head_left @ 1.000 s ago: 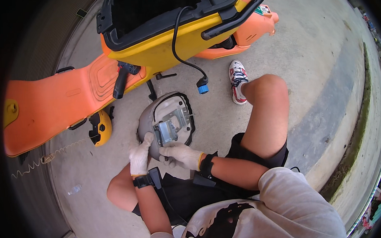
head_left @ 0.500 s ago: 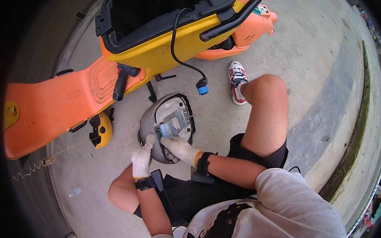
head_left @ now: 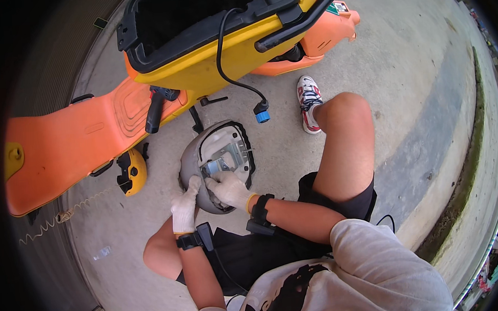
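Observation:
A grey scooter seat (head_left: 189,160) rests underside up between my knees, its pale base facing me. A silvery metal bracket (head_left: 235,153) is fixed in the middle of that base. My left hand (head_left: 185,205), in a white knit glove, grips the seat's near left side, thumb on the rim and fingers round the outer shell. Also gloved, my right hand (head_left: 229,188) is bent over the near end of the base, against the bracket's near edge. Its fingers are curled and closed; what lies between them is hidden.
An orange and yellow scooter (head_left: 211,54) stands beyond the seat. A cordless drill (head_left: 157,108) lies on its footboard. A black cable with a blue connector (head_left: 263,117) hangs from it. Left are a yellow helmet (head_left: 133,171) and a plastic bottle (head_left: 102,252) on the ground.
My right hand has shifted slightly up and left, further over the metal bracket. My left hand keeps its hold on the seat's side. The whole view has moved a little.

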The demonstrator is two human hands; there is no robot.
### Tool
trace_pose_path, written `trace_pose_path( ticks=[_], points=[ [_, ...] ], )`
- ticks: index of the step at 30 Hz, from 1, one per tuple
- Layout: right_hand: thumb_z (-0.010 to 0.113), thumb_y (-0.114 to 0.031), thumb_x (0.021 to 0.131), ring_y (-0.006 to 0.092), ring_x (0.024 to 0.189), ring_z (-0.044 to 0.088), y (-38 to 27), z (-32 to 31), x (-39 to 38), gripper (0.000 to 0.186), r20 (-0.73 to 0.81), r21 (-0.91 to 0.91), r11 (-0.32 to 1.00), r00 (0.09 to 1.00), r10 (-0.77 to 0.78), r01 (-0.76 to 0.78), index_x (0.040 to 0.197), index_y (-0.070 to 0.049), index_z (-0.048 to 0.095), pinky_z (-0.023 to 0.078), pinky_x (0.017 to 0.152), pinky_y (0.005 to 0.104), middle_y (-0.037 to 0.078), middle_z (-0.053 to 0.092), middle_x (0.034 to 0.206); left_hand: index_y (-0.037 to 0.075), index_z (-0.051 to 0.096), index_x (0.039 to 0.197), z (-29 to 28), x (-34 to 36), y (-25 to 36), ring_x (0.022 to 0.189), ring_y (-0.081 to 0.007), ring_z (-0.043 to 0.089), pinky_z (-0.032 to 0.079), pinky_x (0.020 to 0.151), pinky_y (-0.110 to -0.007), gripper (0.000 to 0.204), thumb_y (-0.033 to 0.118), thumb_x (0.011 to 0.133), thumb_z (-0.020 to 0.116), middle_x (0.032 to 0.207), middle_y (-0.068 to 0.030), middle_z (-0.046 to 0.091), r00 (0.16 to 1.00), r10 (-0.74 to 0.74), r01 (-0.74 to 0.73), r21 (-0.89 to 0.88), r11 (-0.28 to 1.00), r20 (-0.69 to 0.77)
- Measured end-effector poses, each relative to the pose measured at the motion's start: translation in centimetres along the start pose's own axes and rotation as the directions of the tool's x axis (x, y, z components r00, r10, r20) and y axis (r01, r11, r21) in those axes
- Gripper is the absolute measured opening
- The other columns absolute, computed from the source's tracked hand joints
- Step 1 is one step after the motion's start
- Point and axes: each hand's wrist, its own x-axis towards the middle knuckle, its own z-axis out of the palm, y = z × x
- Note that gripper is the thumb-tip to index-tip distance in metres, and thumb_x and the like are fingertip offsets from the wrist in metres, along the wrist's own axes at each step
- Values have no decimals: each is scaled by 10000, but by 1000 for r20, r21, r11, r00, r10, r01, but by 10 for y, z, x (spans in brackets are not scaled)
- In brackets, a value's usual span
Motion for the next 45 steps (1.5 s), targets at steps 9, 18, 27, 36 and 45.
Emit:
trace_pose_path(
  ticks=[9, 18, 27, 36, 45],
  points=[
    [600, -303, 944, 399, 744, 701, 2, -7, -10, 289, -54, -704, 643, 880, -472, 301, 885, -33, 686, 546, 663, 511, 222, 696, 786, 4, 391, 1517, -7, 5, -16, 1326, -260, 491, 383, 1135, -352, 680, 85, 919, 704, 1482, -171, 488, 993, 121, -121, 56, 991, 0],
    [640, -181, 865, 366, 686, 703, 9, -4, 0, 150, -43, -803, 530, 861, -507, 272, 838, -47, 699, 562, 621, 464, 188, 692, 728, 12, 400, 1514, -2, 2, -16, 1338, -256, 479, 363, 1149, -348, 677, 74, 912, 703, 1487, -165, 476, 991, 130, -130, 101, 986, 14],
    [615, -265, 918, 403, 737, 698, 8, -5, 9, 259, 38, -789, 516, 865, -501, 333, 821, -36, 688, 553, 668, 508, 211, 695, 761, 9, 400, 1517, -2, 4, -13, 1356, -256, 459, 346, 1160, -347, 684, 43, 898, 689, 1497, -171, 466, 994, 112, -113, 78, 991, 10],
    [589, -255, 941, 417, 768, 694, 3, -2, 2, 247, -10, -758, 589, 898, -439, 280, 897, -20, 653, 550, 684, 513, 226, 693, 801, -4, 425, 1501, -6, 5, -18, 1399, -297, 421, 318, 1176, -362, 708, 90, 869, 728, 1508, -202, 437, 989, 145, -143, 220, 965, 7],
    [508, -281, 1013, 449, 814, 683, 1, 0, 11, 293, -48, -671, 708, 940, -338, 220, 965, -6, 600, 537, 724, 538, 241, 694, 846, 2, 427, 1501, -2, 2, -9, 1382, -278, 436, 326, 1171, -345, 694, 59, 873, 717, 1487, -185, 458, 996, 89, -90, 127, 988, 18]
  ],
)
